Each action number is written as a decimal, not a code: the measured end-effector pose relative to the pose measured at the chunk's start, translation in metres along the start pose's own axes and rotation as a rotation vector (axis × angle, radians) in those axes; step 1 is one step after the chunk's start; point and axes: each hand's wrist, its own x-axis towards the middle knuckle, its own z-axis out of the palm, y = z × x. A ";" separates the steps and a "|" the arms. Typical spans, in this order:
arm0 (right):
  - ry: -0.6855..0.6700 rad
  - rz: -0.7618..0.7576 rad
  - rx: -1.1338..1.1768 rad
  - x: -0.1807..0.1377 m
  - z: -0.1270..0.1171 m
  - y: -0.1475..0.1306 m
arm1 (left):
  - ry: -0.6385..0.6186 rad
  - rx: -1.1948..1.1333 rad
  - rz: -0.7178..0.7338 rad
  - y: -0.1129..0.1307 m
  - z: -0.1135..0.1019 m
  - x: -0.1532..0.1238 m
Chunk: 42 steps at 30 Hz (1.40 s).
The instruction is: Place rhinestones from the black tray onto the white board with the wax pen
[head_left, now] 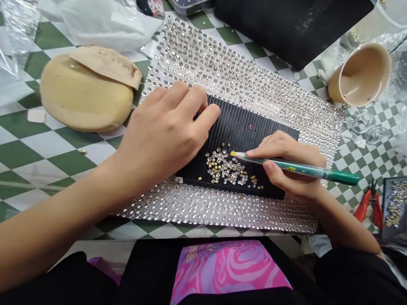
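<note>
My right hand (289, 159) grips a slim green pen (305, 170) with a white neck and a yellow tip. That tip is just above a loose pile of rhinestones (227, 167), some clear side up, others gold side up. They lie on a black ridged tray (241, 114). My left hand (178, 118) is over the tray's left end with its fingers curled in; whatever they hold, if anything, is hidden behind them. Under the tray spreads a sheet studded with rows of rhinestones (210, 63).
A tan rounded pad (85, 93) lies at left, a beige cup (364, 76) at the upper right. Red-handled pliers (370, 205) are beside a second tray of stones (394, 207) at right. A black box-like object (295, 25) is at the back, clear plastic wrapping (104, 21) at the upper left.
</note>
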 end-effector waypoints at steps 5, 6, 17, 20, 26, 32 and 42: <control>-0.009 -0.017 -0.002 -0.002 0.005 0.003 | 0.029 -0.039 0.026 -0.002 0.002 -0.003; -0.006 -0.019 -0.006 -0.002 0.006 0.002 | 0.042 -0.033 0.034 -0.002 0.002 -0.003; 0.481 0.033 -0.024 -0.001 -0.012 0.018 | -0.003 -0.032 -0.001 -0.002 0.002 0.000; 0.658 0.044 -0.108 0.001 -0.020 0.036 | 0.009 -0.026 0.007 -0.004 0.004 -0.003; 0.618 0.092 -0.173 -0.001 -0.026 0.054 | 0.078 0.048 0.079 -0.008 0.006 -0.007; 0.612 0.072 -0.253 -0.001 -0.026 0.052 | 0.071 0.029 0.053 -0.009 0.007 -0.009; 0.520 0.033 -0.293 -0.005 -0.028 0.056 | 0.057 0.105 0.058 -0.001 0.001 -0.001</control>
